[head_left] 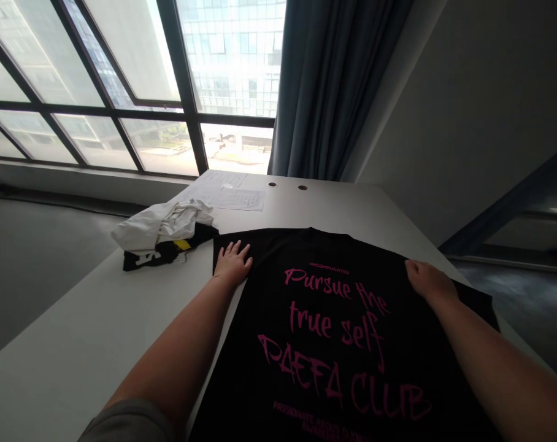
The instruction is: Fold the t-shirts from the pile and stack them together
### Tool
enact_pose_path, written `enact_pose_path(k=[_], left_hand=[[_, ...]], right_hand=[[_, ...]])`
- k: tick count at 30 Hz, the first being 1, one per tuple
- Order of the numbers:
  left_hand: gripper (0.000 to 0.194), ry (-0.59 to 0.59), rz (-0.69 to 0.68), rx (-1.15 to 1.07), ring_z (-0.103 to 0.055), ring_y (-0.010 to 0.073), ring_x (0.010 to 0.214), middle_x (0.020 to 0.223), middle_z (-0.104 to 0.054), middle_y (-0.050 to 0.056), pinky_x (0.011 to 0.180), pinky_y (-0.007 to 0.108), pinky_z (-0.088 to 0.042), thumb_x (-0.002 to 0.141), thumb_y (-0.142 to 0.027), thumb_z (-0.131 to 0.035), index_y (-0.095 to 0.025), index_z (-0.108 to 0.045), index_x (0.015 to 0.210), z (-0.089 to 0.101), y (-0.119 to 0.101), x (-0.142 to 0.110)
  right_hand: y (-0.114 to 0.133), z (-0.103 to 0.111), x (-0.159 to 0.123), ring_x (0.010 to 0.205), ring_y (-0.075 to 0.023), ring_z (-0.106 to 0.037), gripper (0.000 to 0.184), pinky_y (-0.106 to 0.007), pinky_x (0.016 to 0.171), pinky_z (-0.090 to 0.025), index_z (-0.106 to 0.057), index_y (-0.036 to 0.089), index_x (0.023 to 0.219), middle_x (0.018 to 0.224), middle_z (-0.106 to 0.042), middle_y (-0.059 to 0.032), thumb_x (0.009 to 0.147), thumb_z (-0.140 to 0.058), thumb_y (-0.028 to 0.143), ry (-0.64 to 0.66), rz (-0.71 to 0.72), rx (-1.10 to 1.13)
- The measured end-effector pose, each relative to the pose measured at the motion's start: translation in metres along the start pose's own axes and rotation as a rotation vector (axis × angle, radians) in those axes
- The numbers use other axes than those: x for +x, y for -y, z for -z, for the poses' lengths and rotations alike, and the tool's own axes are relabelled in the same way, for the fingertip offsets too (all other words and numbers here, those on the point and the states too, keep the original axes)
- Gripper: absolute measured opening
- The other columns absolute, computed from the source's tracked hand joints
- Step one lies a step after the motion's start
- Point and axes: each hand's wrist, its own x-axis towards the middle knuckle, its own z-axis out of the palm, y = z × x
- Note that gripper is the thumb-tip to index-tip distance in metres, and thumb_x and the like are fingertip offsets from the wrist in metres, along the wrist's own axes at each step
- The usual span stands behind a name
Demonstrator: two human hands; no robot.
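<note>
Black T-shirt (334,344) spread on the white table (67,344), directly in front of me, collar edge toward the window (232,61), lower part running out of view at the bottom. Pink lettering on it: "Pursue the true self" in script, "PAEFA CLUB" larger beneath, "UNCOMPLICATED" small above; the lowest lines are too dim to read in full.

My left hand (233,264): open, palm down, fingers spread on the shirt's left sleeve area; nothing gripped. My right hand (429,283): fingers curled in, closed on the cloth at the right shoulder edge; the fingertips are hidden from me. The right sleeve lies past that hand, near the table's right edge. Grey sleeve (131,423) on my left arm.

Beyond my left hand, a heap: crumpled white cloth (161,226) on top of a black cloth (156,259) with white and yellow marks. The heap sits by the table's left edge, its black part at or very near the T-shirt's left sleeve; contact unclear. Papers (239,199) lie flat behind it. Two round holes (302,188) near the far edge. Blue-grey curtain (329,86) hangs beside the window.
</note>
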Motion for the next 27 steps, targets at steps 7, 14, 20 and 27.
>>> enact_pose_path(k=[7, 14, 20, 27], left_hand=[[0.061, 0.017, -0.001, 0.011, -0.024, 0.0311, 0.158, 0.172, -0.029, 0.005, 0.127, 0.056, -0.019, 0.102, -0.052, -0.040, -0.033, -0.042, 0.160, -0.001, 0.001, 0.001], [0.061, 0.031, 0.002, 0.036, -0.024, 0.0304, 0.159, 0.172, -0.028, 0.005, 0.127, 0.055, -0.019, 0.103, -0.052, -0.039, -0.032, -0.040, 0.161, 0.002, -0.001, 0.000], [0.060, 0.014, -0.004, 0.057, -0.024, 0.0300, 0.159, 0.172, -0.030, 0.005, 0.127, 0.054, -0.021, 0.104, -0.051, -0.039, -0.032, -0.040, 0.161, 0.004, -0.002, 0.002], [0.060, 0.019, 0.004, 0.040, -0.024, 0.0293, 0.159, 0.172, -0.030, 0.005, 0.127, 0.054, -0.020, 0.103, -0.052, -0.038, -0.034, -0.041, 0.161, 0.004, -0.001, 0.002]], right_hand=[[-0.020, -0.022, -0.001, 0.157, -0.0385, -0.022, 0.070, -0.062, 0.123, -0.024, -0.031, 0.025, 0.165, 0.174, -0.022, -0.0089, 0.103, -0.017, 0.056, 0.194, -0.009, 0.010], [-0.019, -0.022, 0.016, 0.158, -0.0416, -0.017, 0.071, -0.069, 0.122, -0.014, -0.025, 0.032, 0.167, 0.176, -0.014, -0.0056, 0.103, -0.014, 0.062, 0.183, -0.113, 0.051], [-0.016, -0.019, 0.019, 0.158, -0.0444, -0.013, 0.069, -0.072, 0.120, -0.013, -0.028, 0.034, 0.166, 0.176, -0.011, -0.0105, 0.103, -0.025, 0.061, 0.183, -0.152, 0.097], [-0.063, -0.018, 0.007, 0.158, -0.0461, -0.011, 0.074, -0.073, 0.119, -0.013, -0.033, 0.031, 0.165, 0.175, -0.015, -0.0119, 0.100, -0.023, 0.066, 0.134, -0.223, 0.107]])
